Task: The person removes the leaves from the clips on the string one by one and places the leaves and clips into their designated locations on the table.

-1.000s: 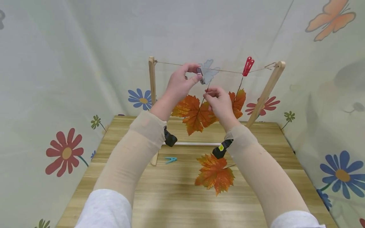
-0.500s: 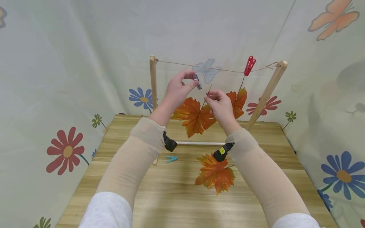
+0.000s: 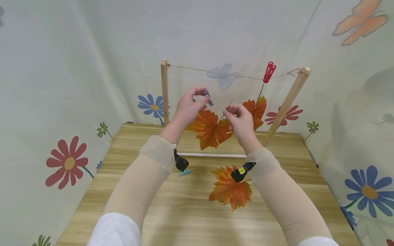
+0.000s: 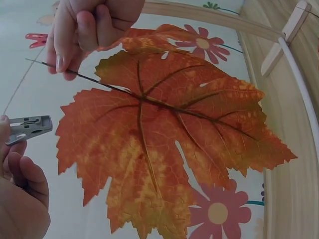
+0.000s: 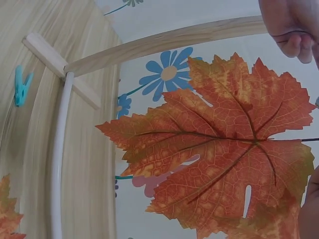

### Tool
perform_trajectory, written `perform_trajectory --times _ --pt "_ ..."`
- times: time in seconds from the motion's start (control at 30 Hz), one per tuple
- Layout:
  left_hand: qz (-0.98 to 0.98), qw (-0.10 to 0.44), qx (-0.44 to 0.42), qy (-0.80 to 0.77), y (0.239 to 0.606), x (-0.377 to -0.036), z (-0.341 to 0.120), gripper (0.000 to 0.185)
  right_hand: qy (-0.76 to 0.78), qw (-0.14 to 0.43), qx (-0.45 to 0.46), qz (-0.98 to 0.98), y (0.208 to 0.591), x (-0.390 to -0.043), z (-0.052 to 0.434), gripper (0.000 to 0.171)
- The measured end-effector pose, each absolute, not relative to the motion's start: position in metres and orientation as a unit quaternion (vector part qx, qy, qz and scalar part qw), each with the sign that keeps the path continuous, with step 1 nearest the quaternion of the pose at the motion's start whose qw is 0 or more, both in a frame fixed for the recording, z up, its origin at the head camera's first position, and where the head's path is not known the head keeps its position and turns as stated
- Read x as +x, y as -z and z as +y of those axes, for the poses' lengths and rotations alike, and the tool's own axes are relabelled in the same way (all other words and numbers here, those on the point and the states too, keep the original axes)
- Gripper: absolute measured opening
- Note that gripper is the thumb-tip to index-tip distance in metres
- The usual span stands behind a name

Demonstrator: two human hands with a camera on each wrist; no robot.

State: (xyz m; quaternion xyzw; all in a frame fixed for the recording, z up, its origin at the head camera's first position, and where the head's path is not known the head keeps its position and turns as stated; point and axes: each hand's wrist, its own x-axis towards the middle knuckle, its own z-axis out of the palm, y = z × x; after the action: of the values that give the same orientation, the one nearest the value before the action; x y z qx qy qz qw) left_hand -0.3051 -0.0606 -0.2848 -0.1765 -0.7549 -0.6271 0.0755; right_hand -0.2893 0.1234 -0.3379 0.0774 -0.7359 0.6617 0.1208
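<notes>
Between thumb and fingers, my left hand [image 3: 188,106] pinches a grey clothespin [image 4: 31,128], held below the string [image 3: 197,69]. To its right, my right hand [image 3: 242,125] pinches the dark stem [image 4: 94,81] of an orange maple leaf [image 4: 149,129] near its tip, so the leaf hangs down in front of the rack. The stem tip pokes out past the fingertips, apart from both the clothespin and the string. A red clothespin [image 3: 269,72] on the string's right part holds another maple leaf [image 3: 257,108], partly behind my right hand.
The string runs between a left wooden post [image 3: 164,94] and a right wooden post [image 3: 287,102], with a white rod [image 3: 212,155] low between them. On the wooden table [image 3: 191,218] lie a turquoise clothespin [image 5: 21,92] and a third maple leaf [image 3: 229,194].
Both hands have come down from the string. The left hand with the grey clothespin moved down and left; the right hand lowered the leaf slightly, and the gap between the hands widened.
</notes>
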Motion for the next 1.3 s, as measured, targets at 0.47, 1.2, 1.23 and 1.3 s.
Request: perform_trajectory --times 0.47,1.2,1.23,1.3 --pt "-0.758 0.064 -0.149 0.632 0.303 -0.298 -0.074 0.036 -0.683 0.121 0.051 -0.718 0.353 -0.283 0.125 0.03" --pt "-0.79 0.059 -0.118 0.599 0.37 -0.313 -0.092 0.046 -0.705 0.084 0.039 -0.703 0.387 -0.272 0.121 0.028" --pt "-0.792 0.053 -0.111 0.598 0.372 -0.313 -0.093 0.046 -0.706 0.084 0.036 -0.702 0.389 -0.271 0.121 0.029" --pt "-0.798 0.047 -0.101 0.592 0.377 -0.311 -0.094 0.046 -0.709 0.086 0.03 -0.699 0.394 -0.271 0.122 0.032"
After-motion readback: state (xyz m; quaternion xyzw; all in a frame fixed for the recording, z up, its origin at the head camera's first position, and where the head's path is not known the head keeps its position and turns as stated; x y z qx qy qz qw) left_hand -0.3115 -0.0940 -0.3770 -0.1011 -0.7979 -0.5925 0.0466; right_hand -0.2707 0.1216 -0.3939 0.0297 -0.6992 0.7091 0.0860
